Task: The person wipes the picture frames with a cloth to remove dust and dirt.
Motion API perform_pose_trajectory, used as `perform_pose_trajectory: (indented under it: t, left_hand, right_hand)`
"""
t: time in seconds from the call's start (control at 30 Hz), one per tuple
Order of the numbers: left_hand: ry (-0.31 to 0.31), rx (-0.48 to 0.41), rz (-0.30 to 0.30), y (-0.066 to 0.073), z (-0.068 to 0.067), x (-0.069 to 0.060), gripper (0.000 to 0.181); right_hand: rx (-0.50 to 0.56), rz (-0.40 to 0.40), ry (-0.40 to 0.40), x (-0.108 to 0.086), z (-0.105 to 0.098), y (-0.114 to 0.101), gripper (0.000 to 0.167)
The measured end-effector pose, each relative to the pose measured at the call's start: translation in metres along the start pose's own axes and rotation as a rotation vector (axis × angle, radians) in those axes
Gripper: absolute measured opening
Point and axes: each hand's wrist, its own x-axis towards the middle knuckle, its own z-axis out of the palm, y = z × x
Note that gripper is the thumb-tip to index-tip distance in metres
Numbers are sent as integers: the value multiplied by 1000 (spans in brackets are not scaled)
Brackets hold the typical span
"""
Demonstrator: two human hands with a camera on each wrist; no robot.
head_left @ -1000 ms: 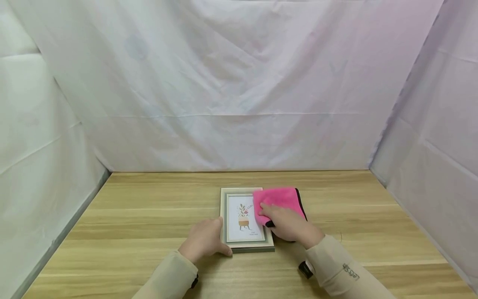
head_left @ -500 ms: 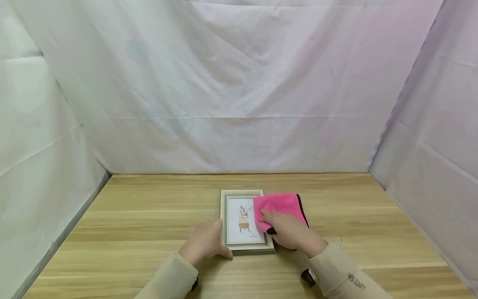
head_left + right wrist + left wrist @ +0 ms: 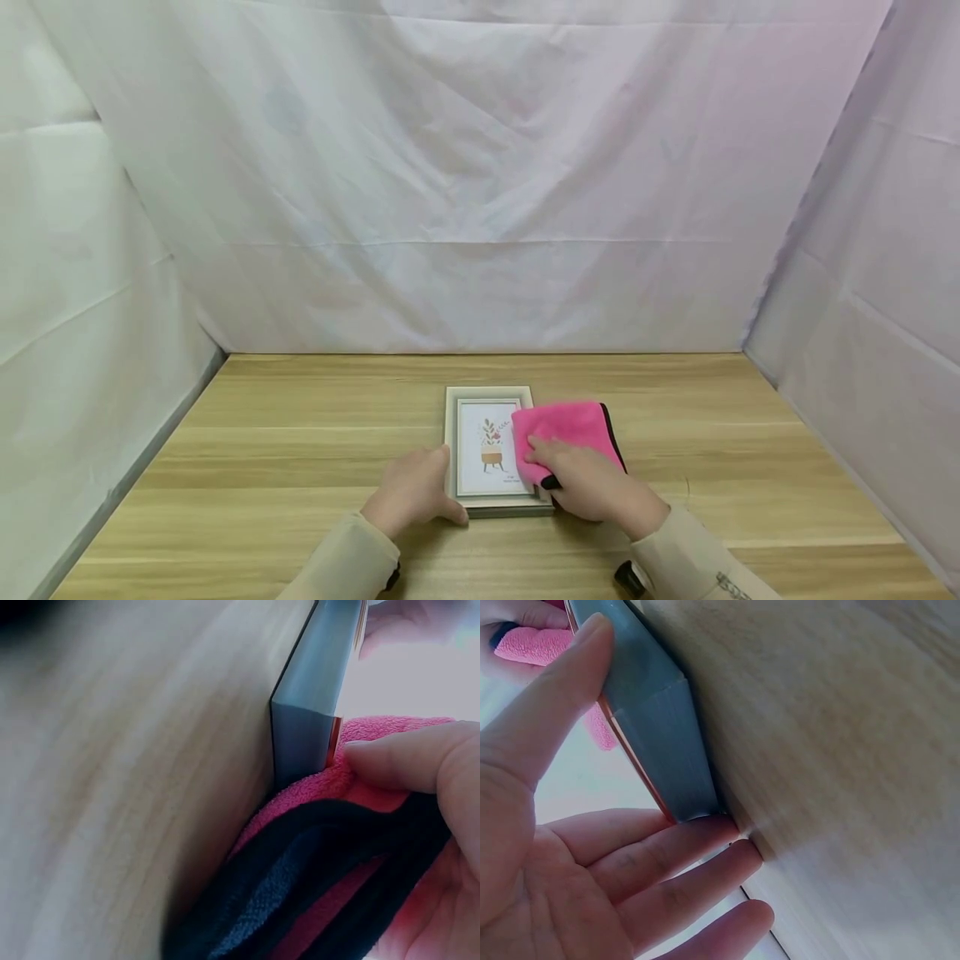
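A picture frame [image 3: 488, 502] with a cream and grey-green border lies flat on the table, showing a plant print [image 3: 480, 433]. At its near left corner my left hand [image 3: 412, 490] holds it, thumb on the near edge and fingers along the left side; the left wrist view shows the thumb against the grey side [image 3: 652, 727]. My right hand [image 3: 588, 483] grips a folded pink cloth [image 3: 573, 421] with black trim and presses it over the frame's right border. In the right wrist view, the thumb [image 3: 390, 757] lies on the cloth; the other fingertips are hidden.
The wood-grain table [image 3: 315, 442] has white cloth [image 3: 480, 167] hung behind it and on both sides. Black bands show at both wrists near the sleeves. The table's far edge lies beyond the frame.
My right hand has slid the cloth toward the near edge along the frame's right side. My left hand keeps its place at the corner. The head view has tilted up slightly.
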Motion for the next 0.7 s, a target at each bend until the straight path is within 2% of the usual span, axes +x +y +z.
perform_pose_trajectory:
  t: [0.23,0.7]
  left_hand:
    - [1,0,0,1,0,2,56]
    - [32,-52,-20,3,2,4,54]
  right_hand:
    - [-6,-39,13,-7,0,-2,40]
    - [-15,-31,2,-15,0,-6,46]
